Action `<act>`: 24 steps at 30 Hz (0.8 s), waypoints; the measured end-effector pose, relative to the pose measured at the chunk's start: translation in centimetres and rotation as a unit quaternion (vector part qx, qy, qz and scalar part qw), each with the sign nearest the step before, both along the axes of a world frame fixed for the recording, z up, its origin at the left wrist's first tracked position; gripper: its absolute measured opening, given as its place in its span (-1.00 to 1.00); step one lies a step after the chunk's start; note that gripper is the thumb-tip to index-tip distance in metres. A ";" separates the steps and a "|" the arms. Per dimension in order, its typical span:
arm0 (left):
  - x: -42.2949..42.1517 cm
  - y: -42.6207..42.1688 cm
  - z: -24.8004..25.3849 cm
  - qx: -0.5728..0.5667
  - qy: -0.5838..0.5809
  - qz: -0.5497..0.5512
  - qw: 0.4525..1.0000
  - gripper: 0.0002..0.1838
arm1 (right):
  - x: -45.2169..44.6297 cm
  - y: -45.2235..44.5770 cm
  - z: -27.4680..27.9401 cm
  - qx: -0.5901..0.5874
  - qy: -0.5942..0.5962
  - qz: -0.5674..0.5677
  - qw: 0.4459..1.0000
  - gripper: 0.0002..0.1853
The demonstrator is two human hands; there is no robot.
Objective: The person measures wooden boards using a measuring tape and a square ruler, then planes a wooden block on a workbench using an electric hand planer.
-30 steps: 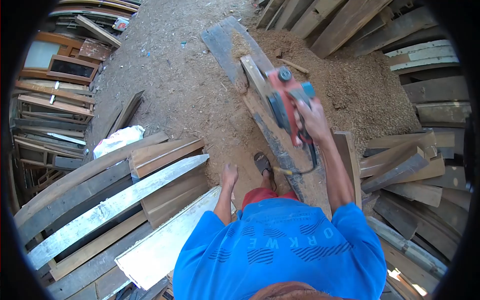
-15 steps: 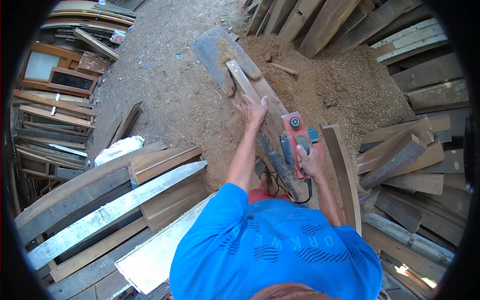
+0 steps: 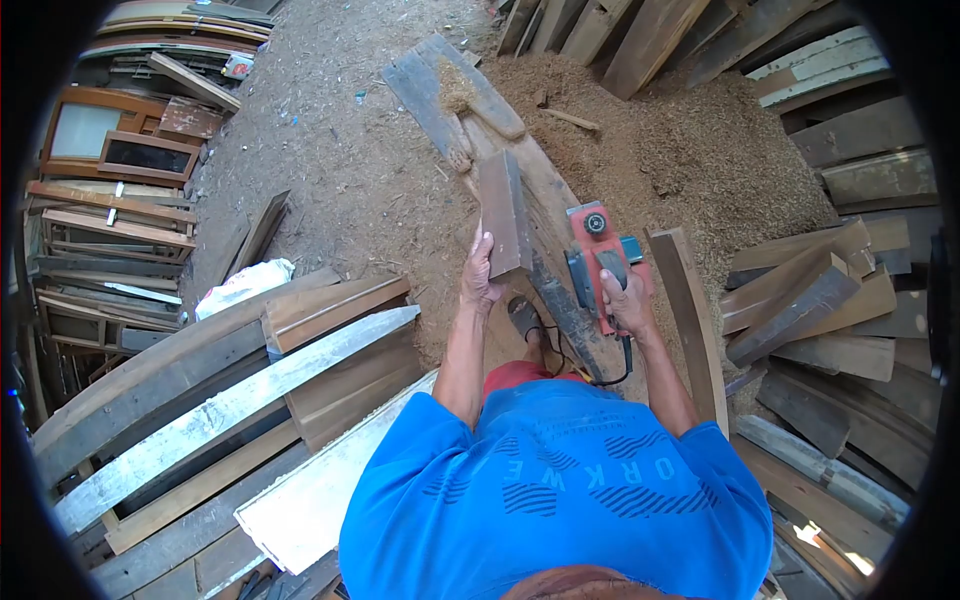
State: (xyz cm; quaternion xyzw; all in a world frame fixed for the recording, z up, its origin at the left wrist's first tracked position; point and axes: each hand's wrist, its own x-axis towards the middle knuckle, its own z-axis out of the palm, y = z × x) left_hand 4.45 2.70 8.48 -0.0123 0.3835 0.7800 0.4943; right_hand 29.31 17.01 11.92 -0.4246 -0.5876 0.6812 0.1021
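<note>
A short, thick wooden block point(image 3: 506, 214) is in my left hand point(image 3: 480, 272), which grips its near left edge. The block is raised at an angle above a long worn plank point(image 3: 556, 178) that serves as a work surface. My right hand point(image 3: 628, 302) is wrapped round the handle of a red electric planer point(image 3: 597, 226). A black cord runs from the planer's near end back toward my legs. The planer is to the right of the block and apart from it. Whether its sole touches the plank is hidden.
Wood shavings point(image 3: 690, 150) are heaped beyond the plank. A curved board point(image 3: 690, 320) stands close on my right, with stacked offcuts point(image 3: 800, 300) past it. Long boards point(image 3: 230, 400) and a white panel point(image 3: 330, 480) lie on my left. Framed wooden panels point(image 3: 148, 157) lean farther left.
The wooden block, earlier lying lengthwise on the plank under my left hand, is now lifted, turned and nearer to me. The planer stays in my right hand in almost the same place.
</note>
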 end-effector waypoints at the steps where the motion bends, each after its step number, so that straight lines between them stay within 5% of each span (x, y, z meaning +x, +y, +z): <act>1: -0.1 -0.1 -0.3 0.006 -0.013 -0.004 1.000 -0.33 | -0.1 0.0 0.4 0.002 -0.001 -0.001 1.000 -0.45; 9: -0.5 -1.1 -1.8 -0.009 -0.060 -0.004 0.998 -0.36 | -0.1 -0.1 0.5 -0.024 -0.010 -0.007 1.000 -0.43; 12: -0.4 -1.2 -2.0 -0.030 -0.009 -0.007 0.999 -0.31 | -0.1 -0.1 0.6 -0.036 -0.008 -0.002 0.999 -0.41; 15: -0.1 -0.5 -4.0 -0.145 0.178 0.004 0.973 -0.29 | -0.2 -0.1 0.6 -0.033 -0.007 -0.003 0.999 -0.41; 19: 1.2 -0.6 -3.7 -0.389 0.340 -0.014 0.856 -0.22 | -0.1 0.1 -0.2 -0.005 -0.009 -0.001 1.000 -0.40; 22: 1.5 -0.6 -3.8 -0.410 0.629 -0.018 0.660 -0.15 | 0.0 0.1 0.2 0.001 -0.025 0.005 1.000 -0.39; 24: 2.3 -0.3 -2.0 -0.404 0.636 -0.030 0.657 -0.13 | -0.2 0.2 0.3 -0.001 -0.032 0.007 0.999 -0.40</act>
